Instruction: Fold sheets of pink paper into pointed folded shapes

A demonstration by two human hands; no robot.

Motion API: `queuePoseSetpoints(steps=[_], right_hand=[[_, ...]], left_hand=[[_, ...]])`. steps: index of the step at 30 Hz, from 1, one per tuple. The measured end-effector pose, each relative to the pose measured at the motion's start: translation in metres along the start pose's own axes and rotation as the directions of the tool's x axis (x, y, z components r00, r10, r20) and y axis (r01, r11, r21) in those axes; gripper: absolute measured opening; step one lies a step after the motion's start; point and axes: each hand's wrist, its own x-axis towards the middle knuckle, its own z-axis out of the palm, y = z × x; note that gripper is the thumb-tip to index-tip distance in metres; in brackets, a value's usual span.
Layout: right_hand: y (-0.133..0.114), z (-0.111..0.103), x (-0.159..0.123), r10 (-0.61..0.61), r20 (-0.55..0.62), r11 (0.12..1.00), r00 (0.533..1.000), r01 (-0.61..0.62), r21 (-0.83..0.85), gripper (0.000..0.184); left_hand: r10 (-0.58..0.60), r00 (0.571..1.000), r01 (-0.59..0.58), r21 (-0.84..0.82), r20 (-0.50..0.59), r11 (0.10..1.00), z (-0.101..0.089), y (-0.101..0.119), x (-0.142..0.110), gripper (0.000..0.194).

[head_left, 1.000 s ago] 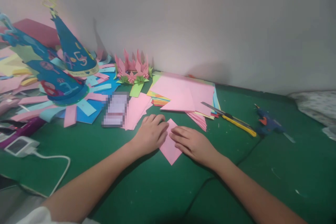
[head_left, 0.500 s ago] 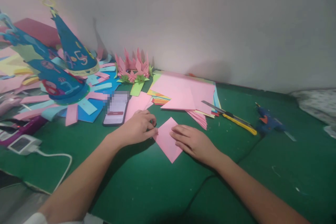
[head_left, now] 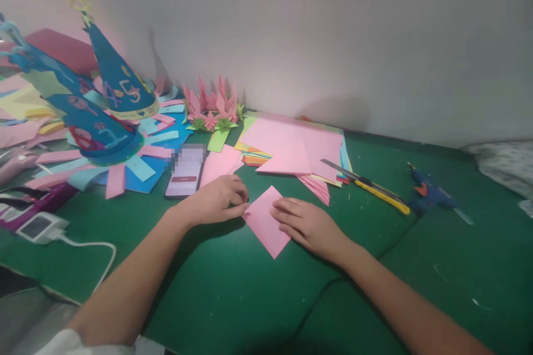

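A small pink square of paper (head_left: pixel 266 230) lies on the green tabletop, turned so that one corner points at me. At its left corner is my left hand (head_left: pixel 220 199), its thumb and fingertips closed in a pinch on the edge; the exact hold is partly hidden by the fingers. My right hand (head_left: pixel 310 224) rests over the right side of the paper with its fingers stretched out flat, covering the right corner. Behind the square, a stack of pink and coloured sheets (head_left: pixel 291 141) lies with smaller pink pieces fanned out at its front.
A yellow utility knife (head_left: pixel 385 197) and a blue glue gun (head_left: pixel 433 191) lie to the right. A phone (head_left: pixel 185 172) is beside my left hand. Farther back are a pink paper crown (head_left: pixel 212 105) and blue cone hats (head_left: pixel 119 75). A white cable (head_left: pixel 100 244) trails at left.
The view has shifted very slightly. Both hands stay at the pink paper's left and right corners, with almost no visible movement.
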Motion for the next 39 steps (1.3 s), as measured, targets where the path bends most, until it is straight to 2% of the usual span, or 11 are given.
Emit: queuePoseSetpoints(steps=[4, 10, 15, 18, 22, 26, 31, 35, 39], right_hand=[[0.001, 0.001, -0.001, -0.003, 0.002, 1.000, 1.000, 0.003, 0.009, 0.031], [0.000, 0.000, 0.000, -0.004, -0.016, 1.000, 1.000, 0.004, 0.023, 0.030], [0.000, 0.000, 0.001, 0.005, -0.024, 0.999, 1.000, -0.004, 0.049, 0.029], [0.000, 0.002, 0.000, 0.028, -0.040, 0.996, 0.999, -0.024, 0.082, 0.028], [0.001, 0.005, -0.002, 0.126, -0.110, 0.988, 0.986, -0.115, 0.102, 0.030], [0.002, 0.004, -0.002, 0.243, -0.158, 0.966, 0.957, -0.224, 0.131, 0.026], [0.000, 0.001, -0.001, 0.389, -0.177, 0.911, 0.904, -0.349, 0.220, 0.024], [0.003, 0.001, -0.002, 0.483, -0.289, 0.869, 0.826, -0.414, 0.271, 0.023], [0.007, 0.002, -0.002, 0.580, -0.330, 0.805, 0.745, -0.461, 0.374, 0.031]], left_hand=[[-0.035, 0.998, 0.032, -0.046, -0.052, 0.998, 0.005, -0.001, 0.002, 0.027], [-0.094, 0.996, 0.094, -0.076, 0.004, 0.993, 0.012, 0.004, 0.003, 0.017], [-0.065, 0.998, 0.065, -0.046, 0.002, 0.997, 0.025, 0.010, 0.013, 0.014], [-0.082, 0.995, 0.085, 0.057, -0.052, 0.995, 0.039, 0.015, 0.021, 0.017], [-0.064, 0.986, 0.083, 0.125, -0.153, 0.989, 0.058, 0.022, 0.029, 0.015], [-0.073, 0.967, 0.091, 0.065, -0.242, 0.994, 0.064, 0.026, 0.030, 0.016], [-0.090, 0.963, 0.107, 0.053, -0.252, 0.993, 0.064, 0.025, 0.029, 0.017], [-0.051, 0.975, 0.081, 0.131, -0.217, 0.988, 0.064, 0.025, 0.028, 0.019], [-0.034, 0.985, 0.062, 0.164, -0.168, 0.985, 0.064, 0.023, 0.028, 0.033]])
